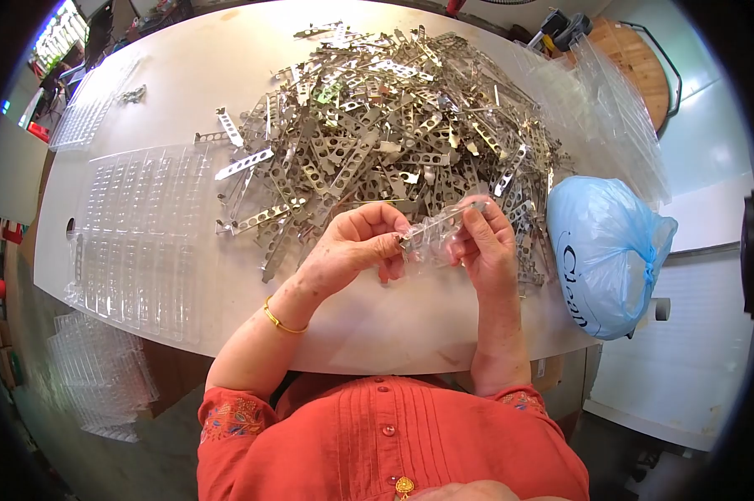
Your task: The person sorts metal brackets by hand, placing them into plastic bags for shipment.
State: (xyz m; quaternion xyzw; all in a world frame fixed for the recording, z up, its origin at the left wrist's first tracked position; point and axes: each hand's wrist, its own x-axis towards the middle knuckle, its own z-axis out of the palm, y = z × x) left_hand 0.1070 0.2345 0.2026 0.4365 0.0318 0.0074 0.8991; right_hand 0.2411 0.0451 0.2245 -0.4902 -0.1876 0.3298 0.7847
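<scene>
Between my two hands, in front of the pile, is a metal strip in crumpled clear plastic (431,235). My left hand (364,242) pinches its left end between thumb and fingers. At the other end, my right hand (487,238) grips it with thumb and fingertips. Just beyond both hands lies a large heap of perforated metal strips (368,134), spread over the middle of the pale table (360,334). Plastic and fingers hide part of the held strip.
Clear ribbed plastic trays (143,242) lie on the table's left side, with more stacked lower left (101,376). A tied blue plastic bag (606,250) sits at the right edge. Clear plastic sheets (602,108) lie behind it, near a round wooden board (631,67).
</scene>
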